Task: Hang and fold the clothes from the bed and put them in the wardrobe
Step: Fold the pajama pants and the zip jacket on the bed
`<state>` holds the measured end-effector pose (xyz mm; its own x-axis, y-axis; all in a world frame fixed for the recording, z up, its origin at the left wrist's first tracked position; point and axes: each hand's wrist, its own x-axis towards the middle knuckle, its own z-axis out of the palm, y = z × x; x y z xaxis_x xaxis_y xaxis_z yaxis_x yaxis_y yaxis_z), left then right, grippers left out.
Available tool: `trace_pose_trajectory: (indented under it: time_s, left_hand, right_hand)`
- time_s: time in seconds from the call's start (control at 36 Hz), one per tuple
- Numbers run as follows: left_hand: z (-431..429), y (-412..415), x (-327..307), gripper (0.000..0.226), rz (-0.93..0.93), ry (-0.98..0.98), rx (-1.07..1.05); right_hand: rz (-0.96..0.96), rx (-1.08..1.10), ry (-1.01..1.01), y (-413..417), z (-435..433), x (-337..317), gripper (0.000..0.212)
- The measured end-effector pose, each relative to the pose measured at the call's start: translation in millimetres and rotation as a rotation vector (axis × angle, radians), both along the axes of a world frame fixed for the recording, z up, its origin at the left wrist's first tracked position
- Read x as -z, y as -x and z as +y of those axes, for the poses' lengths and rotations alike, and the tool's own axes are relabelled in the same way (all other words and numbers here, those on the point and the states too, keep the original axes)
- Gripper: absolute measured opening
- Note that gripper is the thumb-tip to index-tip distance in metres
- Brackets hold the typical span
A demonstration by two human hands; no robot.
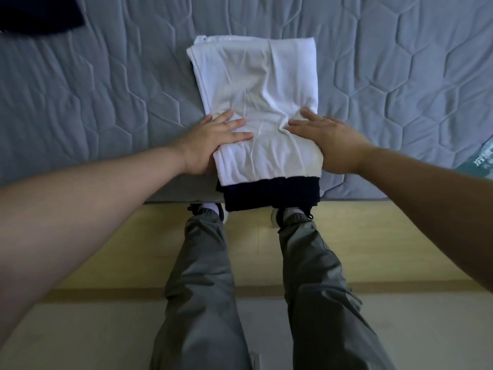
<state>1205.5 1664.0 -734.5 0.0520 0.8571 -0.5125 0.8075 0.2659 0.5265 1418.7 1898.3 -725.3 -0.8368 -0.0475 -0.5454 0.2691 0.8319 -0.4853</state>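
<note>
A folded white garment lies on top of a folded dark navy garment at the near edge of the bed. The navy piece sticks out under the white one and hangs slightly over the bed's edge. My left hand rests on the white garment's near left side, fingers straight and flat on the cloth. My right hand lies flat on its near right side, fingers straight and pointing left. Both hands press down on the stack.
The bed has a grey quilted cover. Another dark garment lies at the far left corner. A teal printed item shows at the right edge. My legs and shoes stand on a yellowish floor against the bed.
</note>
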Motion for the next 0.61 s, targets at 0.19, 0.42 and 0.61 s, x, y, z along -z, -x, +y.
trace_pose_trajectory:
  time_s: [0.19,0.42,0.61]
  left_hand:
    - [22.1,14.5,-11.1,0.021,-0.221,0.134,-0.716]
    - [30.3,15.8,43.0,0.016,-0.561,-0.076,-1.437]
    - [41.6,15.2,52.8,0.016,-0.659,-0.019,-1.650]
  right_hand:
    - [-0.106,0.292,0.130,25.9,8.3,-11.1,0.074]
    - [-0.055,1.071,0.251,51.7,25.4,31.6,0.074]
    - [0.041,1.377,0.230,73.3,12.8,49.1,0.052]
